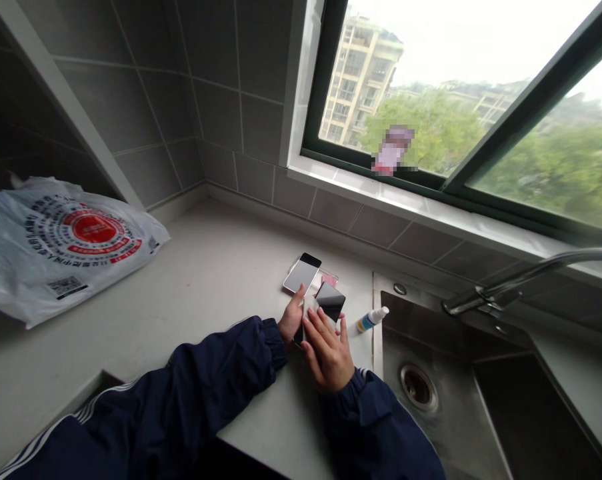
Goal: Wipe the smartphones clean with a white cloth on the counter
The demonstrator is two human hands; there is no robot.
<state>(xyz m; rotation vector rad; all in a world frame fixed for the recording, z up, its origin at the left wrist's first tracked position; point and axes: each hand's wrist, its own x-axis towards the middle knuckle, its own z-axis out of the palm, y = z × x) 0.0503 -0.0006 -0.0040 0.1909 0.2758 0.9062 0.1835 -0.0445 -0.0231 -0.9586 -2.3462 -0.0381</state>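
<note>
Here, dark phone (331, 300) in left hand (291, 320), partly under right hand (329, 348).

The window (525, 100) has a dark green frame, and through it comes a pale daylight. Behind its glass stand a tall beige building (361, 73) and many green trees (555, 160), under a sky which is almost white. A white sill (351, 183) goes along under the window. To the left of the window, the wall (211, 47) is covered with dark grey tiles with lighter joints, and this corner is rather dim. Below the window extends a whitish counter (221, 267), into which is set a metal sink (451, 427) with a curved, shiny tap (535, 270).
</note>
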